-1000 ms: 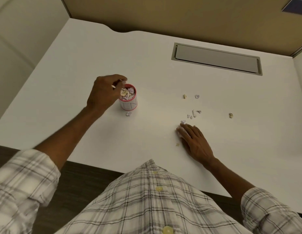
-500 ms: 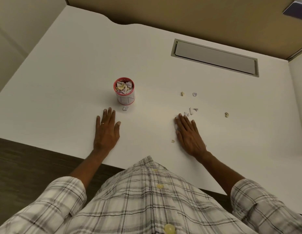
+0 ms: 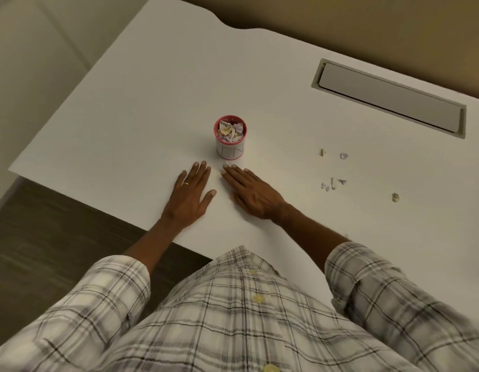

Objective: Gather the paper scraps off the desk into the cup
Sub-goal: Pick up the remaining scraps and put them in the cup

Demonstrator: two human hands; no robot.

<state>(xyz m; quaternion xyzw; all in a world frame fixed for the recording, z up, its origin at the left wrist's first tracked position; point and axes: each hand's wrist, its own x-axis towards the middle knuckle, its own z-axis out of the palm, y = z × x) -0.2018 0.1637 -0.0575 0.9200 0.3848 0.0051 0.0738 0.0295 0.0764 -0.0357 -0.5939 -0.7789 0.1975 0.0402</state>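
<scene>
A small white cup point(image 3: 230, 149) with a red rim stands on the white desk point(image 3: 152, 103), filled with crumpled paper scraps. My left hand point(image 3: 190, 193) lies flat and open on the desk just in front of the cup. My right hand point(image 3: 250, 191) lies flat beside it, its fingertips touching a small white scrap point(image 3: 227, 165) right below the cup. To the right several scraps remain loose: a cluster point(image 3: 332, 184), a purple-white one point(image 3: 343, 156), a tan one point(image 3: 323, 152) and a yellowish one point(image 3: 395, 197).
A grey recessed cable hatch point(image 3: 388, 99) sits in the desk at the back right. A tan partition wall point(image 3: 340, 20) runs behind the desk. The near desk edge meets dark floor point(image 3: 45, 224) on the left. My plaid shirt fills the bottom of the view.
My left hand left the cup's rim and came down flat on the desk. My right hand slid left from the scrap cluster to the scrap just below the cup.
</scene>
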